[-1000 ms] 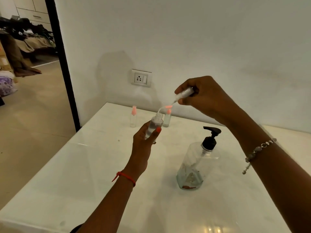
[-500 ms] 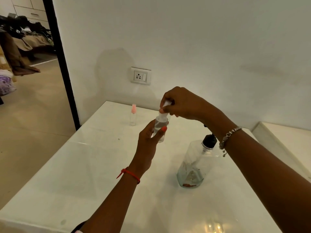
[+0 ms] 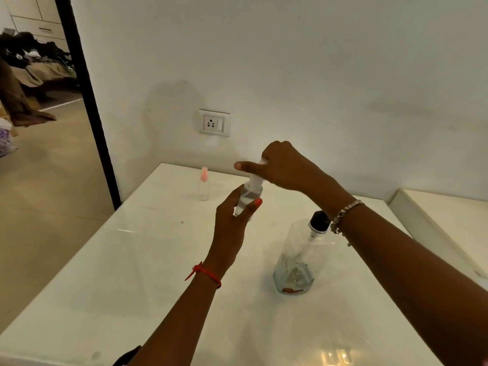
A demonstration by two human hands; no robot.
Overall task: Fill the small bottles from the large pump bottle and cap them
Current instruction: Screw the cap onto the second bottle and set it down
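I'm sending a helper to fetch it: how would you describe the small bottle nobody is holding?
Find the wall socket above the white table. Below it, near the table's far edge, stands a small clear bottle. Unlike the other bottles, it has a pink cap and stands untouched.

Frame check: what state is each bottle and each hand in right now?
Held small bottle: liquid inside, cap sitting on its neck.
Far small bottle: standing, pink cap on.
Pump bottle: standing, nearly empty, pump fitted.
Left hand: grips the held small bottle.
Right hand: grips the cap.
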